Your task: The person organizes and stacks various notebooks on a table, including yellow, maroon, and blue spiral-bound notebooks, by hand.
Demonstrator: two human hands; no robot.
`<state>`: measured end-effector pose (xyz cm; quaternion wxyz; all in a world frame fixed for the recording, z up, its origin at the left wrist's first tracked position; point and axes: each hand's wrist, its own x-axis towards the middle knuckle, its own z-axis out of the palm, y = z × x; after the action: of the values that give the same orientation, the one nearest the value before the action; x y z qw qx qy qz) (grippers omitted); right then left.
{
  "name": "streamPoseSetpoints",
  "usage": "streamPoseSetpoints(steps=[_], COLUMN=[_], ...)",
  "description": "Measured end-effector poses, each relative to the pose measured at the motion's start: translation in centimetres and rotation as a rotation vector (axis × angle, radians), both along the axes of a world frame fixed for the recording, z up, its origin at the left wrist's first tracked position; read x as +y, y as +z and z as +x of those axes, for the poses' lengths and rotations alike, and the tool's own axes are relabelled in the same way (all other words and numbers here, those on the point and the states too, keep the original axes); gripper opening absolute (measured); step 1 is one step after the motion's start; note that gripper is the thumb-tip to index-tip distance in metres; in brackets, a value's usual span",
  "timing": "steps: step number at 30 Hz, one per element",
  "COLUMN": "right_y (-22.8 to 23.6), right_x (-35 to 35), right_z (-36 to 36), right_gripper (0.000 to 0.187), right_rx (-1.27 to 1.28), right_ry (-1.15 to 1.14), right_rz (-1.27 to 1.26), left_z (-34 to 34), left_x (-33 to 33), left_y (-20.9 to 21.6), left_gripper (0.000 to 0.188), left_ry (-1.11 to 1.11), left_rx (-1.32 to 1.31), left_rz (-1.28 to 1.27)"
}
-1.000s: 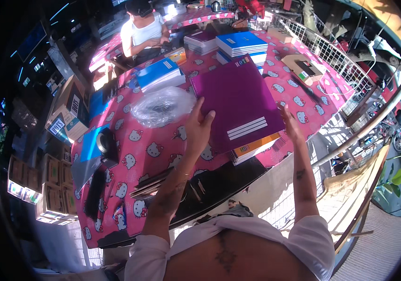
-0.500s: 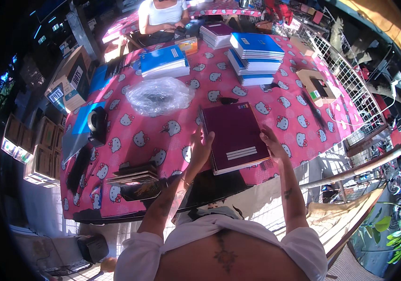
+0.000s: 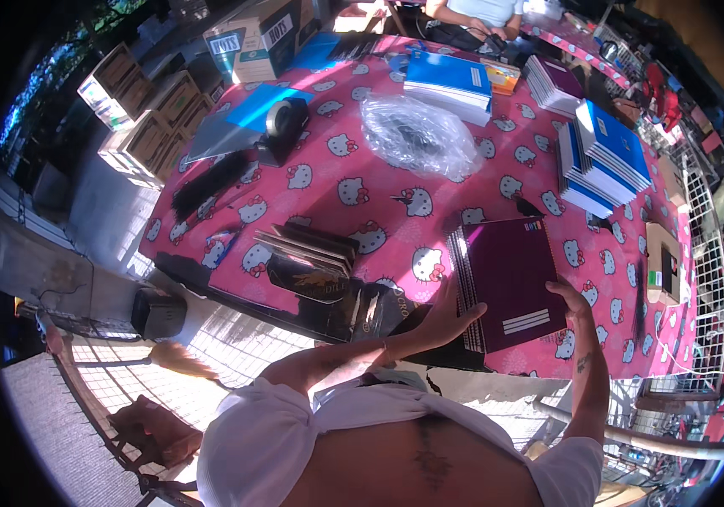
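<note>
A stack of dark purple spiral notebooks [image 3: 514,270] lies near the front edge of the table, its coils along the left side. My left hand [image 3: 450,319] grips that coil side, thumb over the edge of the top cover. On the opposite edge, my right hand [image 3: 573,302] presses with bent fingers, so the stack sits between both hands. A small dark item [image 3: 529,207] rests just beyond its far edge. Left of the stack is a row of upright brown cardboard pieces [image 3: 311,245] beside a black printed box [image 3: 311,283].
Crumpled clear plastic [image 3: 421,139] lies mid-table. Blue notebook stacks [image 3: 446,84] and more purple notebooks [image 3: 552,84] stand farther back. A tape dispenser [image 3: 281,127] and black bristle-like strands [image 3: 210,186] are at left. A seated person [image 3: 480,21] is across the table.
My view has swung left, so the table's things appear farther right. My left hand has closed in on the coil edge; my right hand remains at the other side of the stack.
</note>
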<state>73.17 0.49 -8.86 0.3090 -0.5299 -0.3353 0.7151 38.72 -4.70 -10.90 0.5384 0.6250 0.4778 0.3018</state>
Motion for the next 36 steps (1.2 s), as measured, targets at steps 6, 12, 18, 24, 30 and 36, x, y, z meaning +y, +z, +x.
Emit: streamPoseSetpoints(steps=[6,12,18,24,30,36], right_y=[-0.8,-1.8,-2.8,1.1,9.0,7.2], right_x=[1.0,2.1,1.6,4.2,2.2,2.6], right_z=[0.3,-0.4,-1.6,-6.2,-13.7,-30.3], right_gripper=[0.088,0.088,0.089,0.102,0.097,0.062], right_rx=[0.063,0.077,-0.054,-0.232,-1.067,-1.202], right_ry=[0.083,0.191,0.205,0.359,0.259,0.382], right_rz=[-0.022,-0.024,-0.028,0.100,0.713,0.942], left_z=[-23.1,-23.6,-29.9,-52.2,-52.1,-35.3], left_x=[1.4,12.3,15.3,4.2,3.1,6.2], left_y=[4.7,2.5,4.2,-6.5,-5.4,1.3], left_gripper=[0.082,0.063,0.052,0.075,0.054,0.039], left_ry=[0.464,0.516,0.811,0.586,0.368,0.362], left_rx=[0.871,1.099,0.754,1.157,1.145,-0.085], left_rz=[0.692,0.428,0.986,0.178,0.480,0.086])
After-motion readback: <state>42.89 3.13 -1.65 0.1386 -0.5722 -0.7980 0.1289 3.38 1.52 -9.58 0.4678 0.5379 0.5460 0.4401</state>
